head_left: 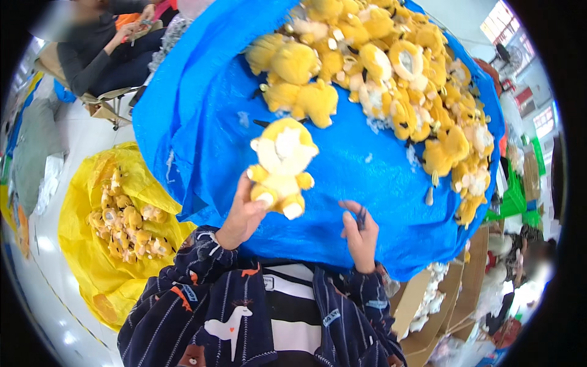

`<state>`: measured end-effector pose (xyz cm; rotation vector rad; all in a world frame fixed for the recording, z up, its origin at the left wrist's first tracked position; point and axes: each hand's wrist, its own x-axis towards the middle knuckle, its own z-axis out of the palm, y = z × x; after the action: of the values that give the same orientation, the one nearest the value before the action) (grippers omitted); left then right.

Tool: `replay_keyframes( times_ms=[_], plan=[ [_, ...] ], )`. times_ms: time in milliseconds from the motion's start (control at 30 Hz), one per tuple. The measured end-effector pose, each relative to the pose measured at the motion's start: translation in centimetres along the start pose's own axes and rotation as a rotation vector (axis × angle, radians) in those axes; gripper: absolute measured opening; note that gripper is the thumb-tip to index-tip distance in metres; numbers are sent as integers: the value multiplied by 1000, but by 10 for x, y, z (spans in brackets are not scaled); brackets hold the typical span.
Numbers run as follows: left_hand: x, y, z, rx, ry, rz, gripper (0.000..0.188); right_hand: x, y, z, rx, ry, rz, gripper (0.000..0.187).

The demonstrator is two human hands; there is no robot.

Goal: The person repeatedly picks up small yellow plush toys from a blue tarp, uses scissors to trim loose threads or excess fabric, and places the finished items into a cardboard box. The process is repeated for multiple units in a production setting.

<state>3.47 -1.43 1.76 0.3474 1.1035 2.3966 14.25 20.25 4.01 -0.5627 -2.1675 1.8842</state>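
My left hand point(240, 214) grips a small yellow plush toy point(283, 164) by its lower side and holds it up above the blue sheet. The toy is upright, with a white face patch, stubby arms and white foot soles. To its right, my right hand point(361, 240) is raised over the sheet, apart from the toy. Its fingers are bent around a small dark tool point(362, 216) that looks like thread snips, mostly hidden by the fingers. Beyond both hands lies a large heap of similar yellow plush toys point(400, 73).
The blue sheet point(202, 116) spreads under the heap, with bits of white stuffing on it. At lower left, a yellow sheet point(92, 257) holds more plush toys. Cardboard boxes point(449, 293) stand at lower right. A seated person point(98, 55) works at upper left.
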Motion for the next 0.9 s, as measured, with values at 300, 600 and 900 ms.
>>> replay_keyframes(
  times_ms=[300,600,900],
  plan=[
    [-3,-23,3,-101,-89,-351,65,-10,26,46,0,-43,-159,35],
    [-9,-35,7,368,-233,-316,72,-15,-7,23,-691,55,-700,35],
    [-21,-53,7,724,-350,-174,66,-22,4,22,-665,-547,-315,37]
  ],
)
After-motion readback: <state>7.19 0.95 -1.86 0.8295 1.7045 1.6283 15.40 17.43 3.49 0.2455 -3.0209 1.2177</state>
